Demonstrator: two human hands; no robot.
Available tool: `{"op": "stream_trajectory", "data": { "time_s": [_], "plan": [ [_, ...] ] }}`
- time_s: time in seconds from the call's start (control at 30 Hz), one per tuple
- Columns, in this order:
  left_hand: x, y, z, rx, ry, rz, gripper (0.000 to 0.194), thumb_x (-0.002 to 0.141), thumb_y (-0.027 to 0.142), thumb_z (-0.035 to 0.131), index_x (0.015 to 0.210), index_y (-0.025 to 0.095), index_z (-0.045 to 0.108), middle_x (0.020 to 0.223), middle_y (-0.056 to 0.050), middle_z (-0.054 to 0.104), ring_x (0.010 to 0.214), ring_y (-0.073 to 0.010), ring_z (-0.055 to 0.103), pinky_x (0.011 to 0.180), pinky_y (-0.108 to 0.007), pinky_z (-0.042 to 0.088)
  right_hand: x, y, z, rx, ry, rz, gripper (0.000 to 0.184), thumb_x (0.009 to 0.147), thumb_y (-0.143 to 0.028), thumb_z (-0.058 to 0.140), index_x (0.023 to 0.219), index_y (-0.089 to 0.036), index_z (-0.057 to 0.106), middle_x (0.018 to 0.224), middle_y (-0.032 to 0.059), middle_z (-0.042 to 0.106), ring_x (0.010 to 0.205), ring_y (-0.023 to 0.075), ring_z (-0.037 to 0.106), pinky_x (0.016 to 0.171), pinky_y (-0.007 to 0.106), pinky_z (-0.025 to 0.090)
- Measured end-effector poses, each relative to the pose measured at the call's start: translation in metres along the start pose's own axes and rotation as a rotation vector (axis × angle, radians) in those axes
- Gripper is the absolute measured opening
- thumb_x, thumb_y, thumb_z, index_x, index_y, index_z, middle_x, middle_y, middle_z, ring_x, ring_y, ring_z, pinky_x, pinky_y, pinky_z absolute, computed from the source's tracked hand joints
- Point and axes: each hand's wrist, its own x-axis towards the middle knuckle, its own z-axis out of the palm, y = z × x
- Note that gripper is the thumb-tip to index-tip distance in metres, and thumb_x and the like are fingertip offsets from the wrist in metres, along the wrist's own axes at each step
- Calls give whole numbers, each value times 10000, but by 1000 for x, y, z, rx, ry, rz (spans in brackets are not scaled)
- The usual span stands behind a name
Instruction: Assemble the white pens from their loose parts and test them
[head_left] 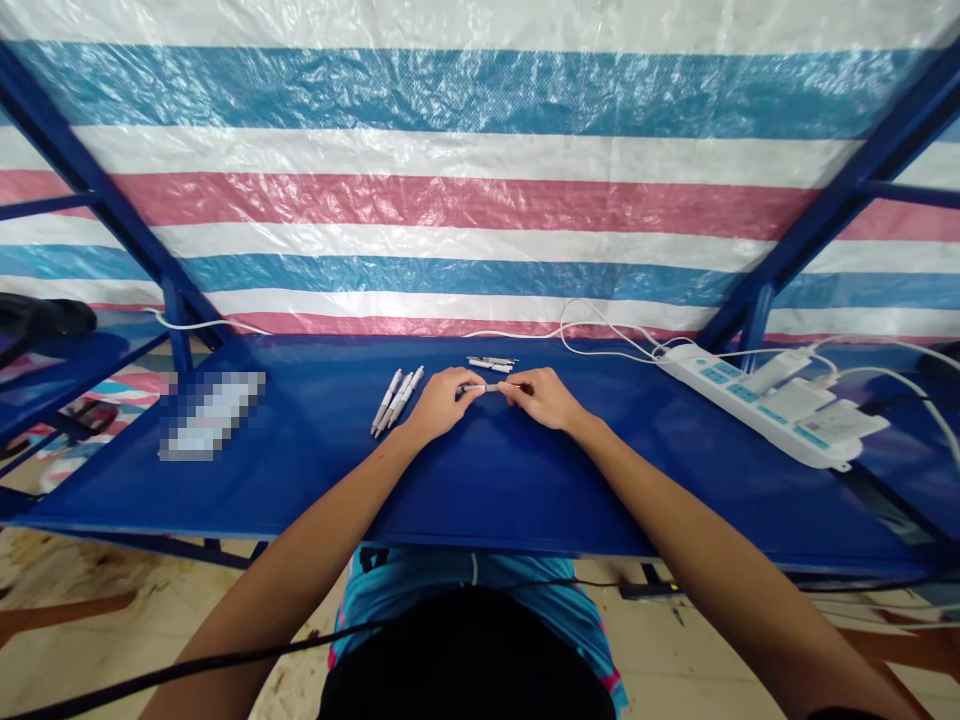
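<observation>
My left hand and right hand pinch one pen – seemingly midway; three whole-looking pens lie at nine o'clock, perhaps done; slim pieces at twelve – probably left.

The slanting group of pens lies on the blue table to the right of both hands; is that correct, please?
Not quite: the head view shows the group of pens on the blue table to the left of the left hand and the right hand.

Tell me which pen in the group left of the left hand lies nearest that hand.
The rightmost pen of that group: it lies closest to the left hand, with the others there farther left on the blue table.
</observation>
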Motion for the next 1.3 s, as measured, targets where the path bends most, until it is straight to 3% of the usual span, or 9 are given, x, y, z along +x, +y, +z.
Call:
{"op": "stream_trajectory", "data": {
  "time_s": [0.4,0.73,1.03,1.3],
  "plan": [
    [0,3,-1,19,11,11,148,923,180,615,900,222,756,959,-48,797,919,-240,704,947,-405,554,1,-4,1,-45,-47,95,644,1020,-571,412,505,-208,546,497,12,533,541,157,537,633,295,355],
    [1,0,0,74,-42,-41,171,960,226,594,923,219,761,957,-56,801,914,-249,704,917,-400,549,-1,1,2,-21,36,26,229,918,-414,603,870,-216,707,648,6,663,570,170,561,641,286,395],
    [0,-1,1,57,-61,-35,200,971,250,575,937,213,769,961,-50,807,898,-235,703,898,-370,556,0,6,4,-10,-1,4,200,934,-335,606,851,-204,732,697,19,683,617,162,574,647,271,386],
    [0,-1,0,52,-28,4,184,958,213,589,930,209,771,981,-57,808,920,-236,702,925,-382,551,0,5,1,1,-19,-4,318,964,-410,565,773,-196,703,685,22,669,620,157,548,644,273,366]
  ]
}}
